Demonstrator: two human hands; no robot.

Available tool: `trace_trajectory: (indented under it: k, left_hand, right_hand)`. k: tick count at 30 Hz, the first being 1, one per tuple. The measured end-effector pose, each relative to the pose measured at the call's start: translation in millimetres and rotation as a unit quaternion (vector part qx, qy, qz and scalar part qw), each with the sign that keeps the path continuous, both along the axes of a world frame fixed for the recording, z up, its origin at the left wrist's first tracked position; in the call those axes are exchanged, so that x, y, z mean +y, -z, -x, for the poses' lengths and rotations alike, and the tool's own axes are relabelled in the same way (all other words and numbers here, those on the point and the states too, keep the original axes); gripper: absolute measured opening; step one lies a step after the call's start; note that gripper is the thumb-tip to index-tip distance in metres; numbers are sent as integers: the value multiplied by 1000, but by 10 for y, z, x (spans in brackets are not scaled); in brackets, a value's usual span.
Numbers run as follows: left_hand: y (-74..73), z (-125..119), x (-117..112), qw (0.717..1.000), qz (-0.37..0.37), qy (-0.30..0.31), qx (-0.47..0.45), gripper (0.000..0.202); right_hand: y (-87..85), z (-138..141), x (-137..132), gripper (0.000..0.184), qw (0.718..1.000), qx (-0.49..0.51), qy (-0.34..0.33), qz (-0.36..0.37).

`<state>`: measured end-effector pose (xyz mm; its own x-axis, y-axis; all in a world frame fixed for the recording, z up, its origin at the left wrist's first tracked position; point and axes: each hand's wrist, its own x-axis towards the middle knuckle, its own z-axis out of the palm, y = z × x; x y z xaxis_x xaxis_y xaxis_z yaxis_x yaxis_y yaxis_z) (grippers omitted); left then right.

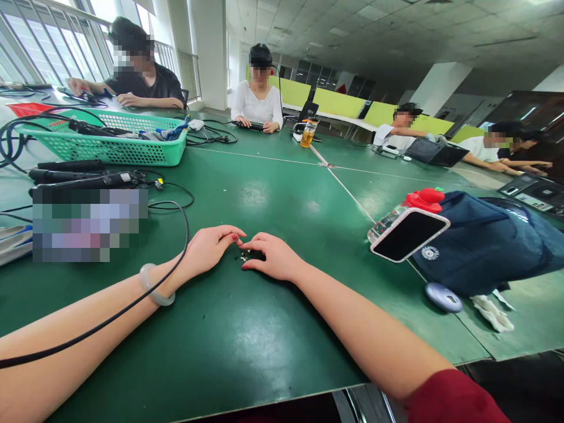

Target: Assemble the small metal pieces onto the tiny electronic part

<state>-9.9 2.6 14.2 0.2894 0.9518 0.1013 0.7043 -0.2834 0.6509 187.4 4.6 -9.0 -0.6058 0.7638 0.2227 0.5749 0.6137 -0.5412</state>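
Both my hands rest on the green table [247, 352], fingertips almost meeting. My left hand [209, 247] lies curved with its fingers together, a pale bangle [154, 286] on the wrist. My right hand [273, 255] is cupped over several tiny dark and metallic parts [245, 256] that lie between the two hands. The fingers of both hands press down at these parts; whether any part is pinched stays hidden. A black cable [132, 305] runs across my left forearm.
A green basket [110, 147] of cables and black tools [83, 176] stand at the left. At the right lie a dark blue bag [484, 247], a phone [409, 234] leaning on a red-capped bottle [425, 200] and a small oval device [443, 296]. Several other people sit around the far side.
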Motion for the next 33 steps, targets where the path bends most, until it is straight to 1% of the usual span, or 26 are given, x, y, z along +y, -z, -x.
trace_trajectory:
  k: [2, 4, 6, 9, 12, 14, 16, 18, 20, 23, 28, 30, 33]
  left_hand:
    - [3, -1, 4, 1000, -20, -15, -6, 36]
    - [14, 1, 10, 999, -28, -17, -17, 35]
    - [35, 5, 16, 999, -24, -7, -26, 34]
    - [80, 15, 25, 998, -6, 19, -55, 35]
    - [123, 23, 29, 995, 18, 44, -88, 40]
    - [137, 21, 28, 992, 33, 49, -113, 41]
    - [133, 16, 23, 989, 49, 49, -131, 42]
    - [115, 9, 16, 989, 54, 48, -127, 43]
    - [85, 4, 7, 993, 38, 48, -103, 43]
    - [37, -6, -9, 997, 2, 49, -55, 41]
    - [8, -47, -37, 999, -30, 42, -7, 39]
    - [11, -66, -45, 998, -38, 51, 0, 37]
    - [15, -86, -50, 997, -46, 61, 4, 33]
  right_hand:
    - [9, 40, -25, 38, 1000, -6, -16, -15]
    - [18, 75, -32, 27, 1000, -5, -22, -20]
    - [20, 90, -24, 17, 1000, 1, -14, -16]
    - [15, 75, -2, 9, 999, 27, 26, 4]
    - [21, 47, 23, 7, 990, 104, 75, 63]
    - [34, 38, 40, 7, 969, 185, 98, 132]
    - [47, 39, 57, 5, 936, 269, 109, 202]
    - [54, 47, 72, 5, 903, 333, 109, 248]
    - [51, 58, 80, 9, 880, 376, 105, 271]
    - [35, 63, 78, 21, 853, 419, 101, 294]
    - [14, 35, 61, 43, 816, 446, 123, 346]
    - [16, 27, 59, 49, 812, 447, 130, 352]
    - [29, 36, 58, 53, 819, 437, 127, 348]
